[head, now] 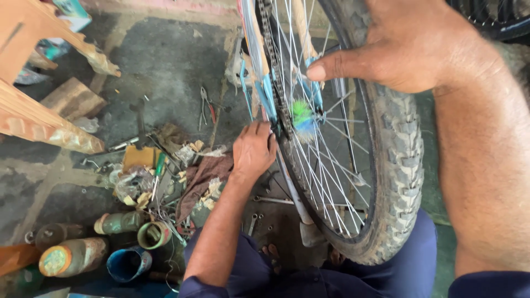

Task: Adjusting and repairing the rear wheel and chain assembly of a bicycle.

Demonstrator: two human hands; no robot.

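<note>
Here, in the head view, the bicycle wheel (353,165) stands upright over the floor (165,66), and everything else sits around it. The left hand (253,150) is closed at the hub side beside the chain (274,66); whether its fingers pinch a nut or a tool I cannot tell. The right hand (411,41) lies spread across the knobby tyre (400,149) at the wheel's top, thumb stretched toward the spokes, gripping nothing. Judging by this, the top hand should brace the wheel firmly so it cannot spin while the lower hand works at the axle. Pliers (205,107) and wrenches (254,221) lie left of the wheel.
</note>
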